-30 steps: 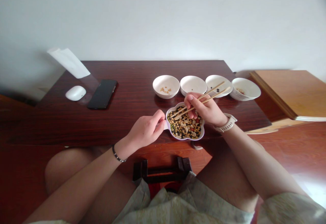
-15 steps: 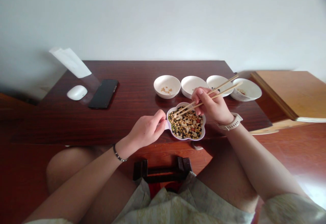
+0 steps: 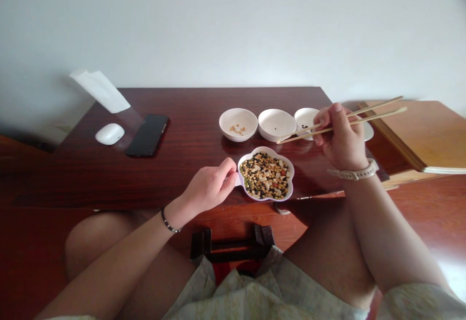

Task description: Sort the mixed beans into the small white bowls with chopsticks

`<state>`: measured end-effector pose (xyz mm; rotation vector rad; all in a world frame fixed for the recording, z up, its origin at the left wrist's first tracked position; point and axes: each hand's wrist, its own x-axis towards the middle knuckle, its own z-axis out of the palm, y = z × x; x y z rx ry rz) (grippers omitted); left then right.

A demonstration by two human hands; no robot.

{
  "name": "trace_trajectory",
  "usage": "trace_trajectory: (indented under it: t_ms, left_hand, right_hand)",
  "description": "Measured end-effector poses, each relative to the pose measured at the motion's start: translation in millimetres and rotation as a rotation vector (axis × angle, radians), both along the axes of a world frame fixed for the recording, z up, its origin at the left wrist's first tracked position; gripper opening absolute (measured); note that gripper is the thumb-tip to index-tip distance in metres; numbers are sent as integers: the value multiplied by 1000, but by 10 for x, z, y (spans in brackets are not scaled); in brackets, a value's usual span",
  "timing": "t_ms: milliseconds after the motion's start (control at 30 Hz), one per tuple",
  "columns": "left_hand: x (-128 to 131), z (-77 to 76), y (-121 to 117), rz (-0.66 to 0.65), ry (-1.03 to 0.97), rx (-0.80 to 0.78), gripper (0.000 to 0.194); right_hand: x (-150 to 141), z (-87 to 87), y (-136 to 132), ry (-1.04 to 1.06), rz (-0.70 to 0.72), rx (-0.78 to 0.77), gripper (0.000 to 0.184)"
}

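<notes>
A flower-shaped white dish (image 3: 288, 195) full of mixed beans sits near the table's front edge. My left hand (image 3: 209, 186) is closed, pinching the dish's small handle at its left side. My right hand (image 3: 340, 138) is closed on a pair of wooden chopsticks (image 3: 371, 116), raised to the right above the row of small white bowls. The chopstick tips point left, near the second bowl (image 3: 276, 125) and third bowl (image 3: 305, 117). Whether a bean is between the tips is too small to tell. The leftmost bowl (image 3: 238, 124) holds a few pale beans.
On the dark wooden table (image 3: 189, 164) lie a black phone (image 3: 147, 134), a white mouse (image 3: 109, 133) and a white folded paper (image 3: 100, 89) at the left. A lighter wooden surface (image 3: 418, 133) adjoins at the right. A fourth bowl is mostly hidden behind my right hand.
My right hand has lifted the chopsticks out of the bean dish and moved right and up, over the row of bowls. The left hand has stayed on the dish.
</notes>
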<state>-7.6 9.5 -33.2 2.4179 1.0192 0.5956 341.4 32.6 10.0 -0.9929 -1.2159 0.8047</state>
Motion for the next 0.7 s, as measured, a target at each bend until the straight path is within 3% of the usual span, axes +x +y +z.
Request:
trace_trajectory:
  t_ms: [100,333,467,700]
  left_hand:
    - [0,3,-1,0,-3,1,11]
    - [1,4,-3,0,1,7,11]
    - [2,0,0,4,6,20,11]
    - [-10,-17,8,6,13,1,12]
  right_hand:
    - [286,19,45,58,-159,28,47]
    - [1002,79,140,324,-774,-51,50]
    - [1278,-10,41,315,-875,36,51]
    - [1487,-94,-97,159,-1072,-7,47]
